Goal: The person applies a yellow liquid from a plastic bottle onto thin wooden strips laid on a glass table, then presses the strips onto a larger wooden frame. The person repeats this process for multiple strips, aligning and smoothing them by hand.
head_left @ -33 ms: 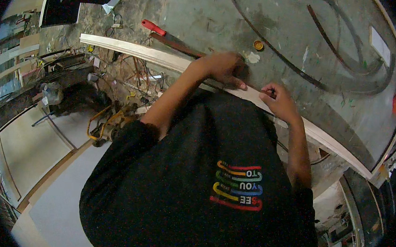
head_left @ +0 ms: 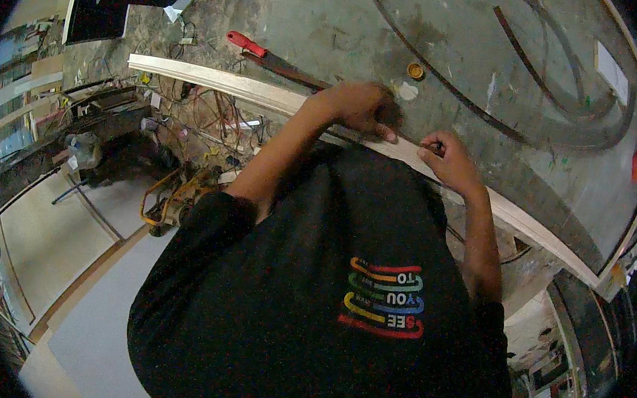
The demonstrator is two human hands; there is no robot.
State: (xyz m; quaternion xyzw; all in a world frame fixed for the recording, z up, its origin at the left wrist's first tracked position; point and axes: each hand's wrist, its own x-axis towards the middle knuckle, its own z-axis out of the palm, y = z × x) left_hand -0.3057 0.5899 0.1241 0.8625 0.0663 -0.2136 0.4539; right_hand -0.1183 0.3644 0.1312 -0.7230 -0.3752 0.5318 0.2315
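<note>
A long pale wooden strip (head_left: 215, 80) with a grooved profile runs slantwise along the near edge of the bench, in front of my body. My left hand (head_left: 358, 110) is over the strip near its middle, fingers curled downward and thumb close to the wood; what the fingers hold, if anything, is hidden. A little to the right, my right hand (head_left: 449, 163) rests at the strip with thumb and fingers brought together. Something small and dark shows at those fingertips, too small to name. Left of my left hand lies a red-handled tool (head_left: 246, 43) with a long dark blade.
On the grey bench top (head_left: 467, 53) lie a small round yellow cap (head_left: 415, 71), dark flexible strips (head_left: 449, 89) in curves and a white rectangular piece (head_left: 610, 73). Tangled wires (head_left: 216, 114) lie to the left. A yellow-framed trolley (head_left: 170, 205) stands lower left.
</note>
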